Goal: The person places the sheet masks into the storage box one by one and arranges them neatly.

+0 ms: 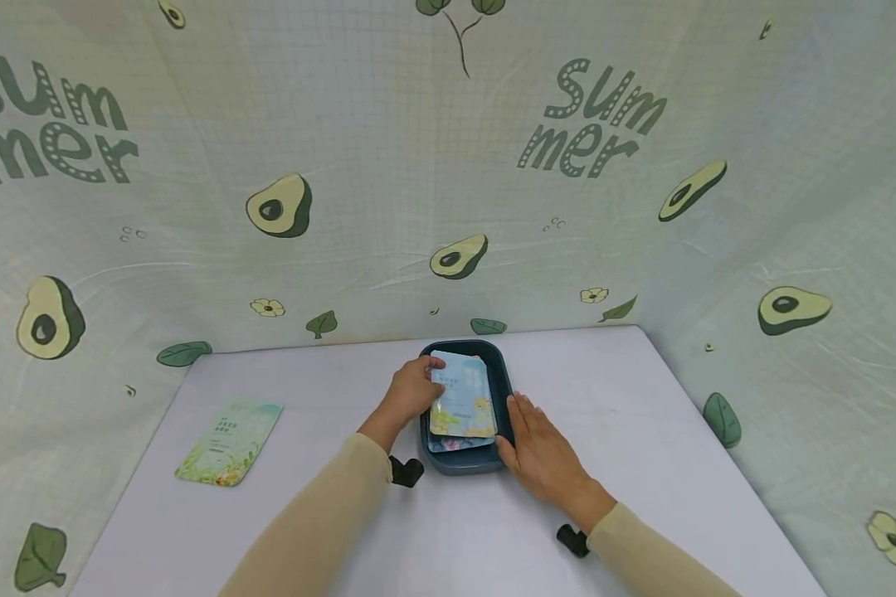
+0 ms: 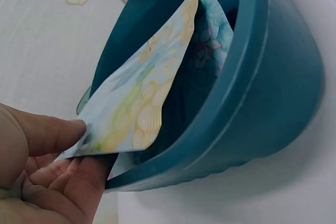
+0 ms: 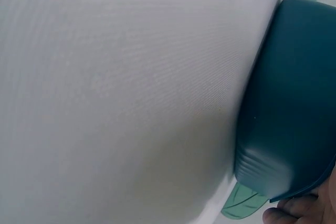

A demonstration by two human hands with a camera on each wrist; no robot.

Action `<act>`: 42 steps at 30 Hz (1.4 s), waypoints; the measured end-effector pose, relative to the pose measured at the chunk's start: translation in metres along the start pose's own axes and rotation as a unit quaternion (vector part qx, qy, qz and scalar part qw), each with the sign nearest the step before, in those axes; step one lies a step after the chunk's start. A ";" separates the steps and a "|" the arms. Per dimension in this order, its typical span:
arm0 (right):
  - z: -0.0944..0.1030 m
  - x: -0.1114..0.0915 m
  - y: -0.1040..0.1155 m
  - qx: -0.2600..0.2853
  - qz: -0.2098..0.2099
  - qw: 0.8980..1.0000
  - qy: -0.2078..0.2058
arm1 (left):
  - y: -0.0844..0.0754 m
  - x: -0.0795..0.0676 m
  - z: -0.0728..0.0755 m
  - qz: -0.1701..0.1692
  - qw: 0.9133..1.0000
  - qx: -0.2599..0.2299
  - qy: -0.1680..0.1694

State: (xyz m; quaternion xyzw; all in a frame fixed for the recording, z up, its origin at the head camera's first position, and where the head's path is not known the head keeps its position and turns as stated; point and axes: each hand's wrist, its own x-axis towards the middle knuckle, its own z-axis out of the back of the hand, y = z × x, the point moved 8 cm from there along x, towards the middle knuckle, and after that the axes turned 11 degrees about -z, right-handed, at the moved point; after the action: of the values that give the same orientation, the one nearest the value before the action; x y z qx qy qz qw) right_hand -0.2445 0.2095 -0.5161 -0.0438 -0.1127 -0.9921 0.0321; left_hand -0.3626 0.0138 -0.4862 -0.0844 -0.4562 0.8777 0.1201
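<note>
A dark teal plastic bin point(image 1: 463, 467) stands near the middle of the table. My left hand point(image 1: 409, 390) pinches the left edge of a pale blue flat sachet point(image 1: 463, 394) with yellow flowers, thumb on top and fingers beneath. In the left wrist view this sachet slants inside the bin's mouth. Under it lies another sachet point(image 2: 212, 40) with pink and teal flowers, partly hidden. On the bin's right side rests my right hand point(image 1: 545, 456), its fingers straight along the wall. The right wrist view shows only some fingertips point(image 3: 299, 208) by the rim.
A green flat sachet point(image 1: 230, 444) with printed flowers lies on the white table point(image 1: 605, 381) at the left. A cloth point(image 1: 373, 166) printed with avocados hangs behind and around the table. Each wrist has a small black mount, such as the left one point(image 1: 406, 471).
</note>
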 end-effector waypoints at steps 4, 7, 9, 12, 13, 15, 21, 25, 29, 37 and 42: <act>0.000 0.000 0.001 -0.001 0.001 1.000 0.000 | 0.000 0.000 0.005 0.003 1.000 0.023 0.003; 0.000 0.000 0.001 0.000 0.002 1.000 -0.005 | -0.001 -0.002 0.007 0.002 1.000 0.020 0.010; 0.001 0.000 0.001 0.002 0.004 1.000 -0.012 | -0.002 -0.003 0.008 0.002 1.000 0.018 0.019; 0.001 0.000 0.002 0.005 0.008 1.000 -0.021 | -0.006 -0.006 0.008 0.003 0.999 0.026 0.031; 0.001 0.000 0.002 0.005 0.009 1.000 -0.022 | -0.007 -0.006 0.008 0.006 0.999 0.029 0.034; 0.001 0.000 0.003 0.006 0.010 1.000 -0.023 | -0.011 -0.008 0.009 0.007 0.998 0.039 0.040; 0.000 0.001 0.004 0.006 0.011 1.000 -0.021 | -0.024 -0.012 0.021 -0.008 0.997 0.073 0.018; 0.001 0.001 0.005 0.001 0.012 1.000 -0.025 | -0.028 -0.015 0.032 -0.024 0.996 0.083 -0.002; 0.002 0.001 0.004 0.005 0.007 1.000 -0.022 | -0.023 -0.018 0.038 -0.027 0.995 0.094 -0.009; 0.003 0.000 0.002 0.012 0.005 1.000 -0.026 | 0.011 -0.032 0.048 -0.057 0.981 0.179 -0.041; 0.002 -0.001 0.002 0.012 0.004 1.000 -0.025 | 0.054 -0.049 0.073 -0.079 0.967 0.235 -0.065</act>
State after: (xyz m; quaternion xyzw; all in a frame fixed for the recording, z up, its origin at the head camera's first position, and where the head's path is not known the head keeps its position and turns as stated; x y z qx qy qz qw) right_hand -0.2429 0.2086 -0.5135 -0.0685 -0.1251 -0.9892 0.0340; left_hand -0.3421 -0.0872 -0.4875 0.0396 -0.2496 0.9515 0.1753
